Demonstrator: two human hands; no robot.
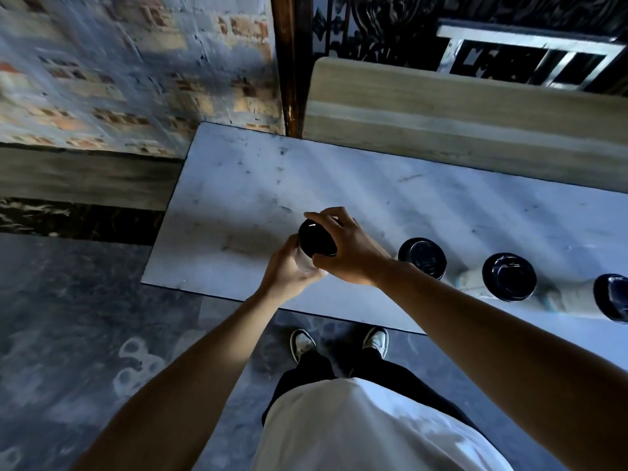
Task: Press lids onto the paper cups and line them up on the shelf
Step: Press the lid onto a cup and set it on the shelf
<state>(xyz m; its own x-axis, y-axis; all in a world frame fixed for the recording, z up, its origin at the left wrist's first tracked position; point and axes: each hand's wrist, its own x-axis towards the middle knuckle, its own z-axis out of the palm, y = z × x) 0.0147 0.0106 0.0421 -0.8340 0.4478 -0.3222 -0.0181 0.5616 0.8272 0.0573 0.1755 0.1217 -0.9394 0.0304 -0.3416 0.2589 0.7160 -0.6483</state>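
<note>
Above the white marble table [238,185] I hold a paper cup [303,263] with a black lid [315,240] on top. My left hand [289,270] wraps around the cup's side from below. My right hand [346,246] grips the lid's rim with fingers and thumb. To the right, three lidded paper cups stand in a row on the table: the nearest cup [422,257], the middle cup [509,277], and a third cup [611,297] cut by the frame's right edge.
A light wooden bench back [441,107] runs behind the table. A painted brick wall [119,62] stands at the left, a dark wooden post [289,62] beside it. My feet [339,341] stand on a dark stone floor at the table's front edge.
</note>
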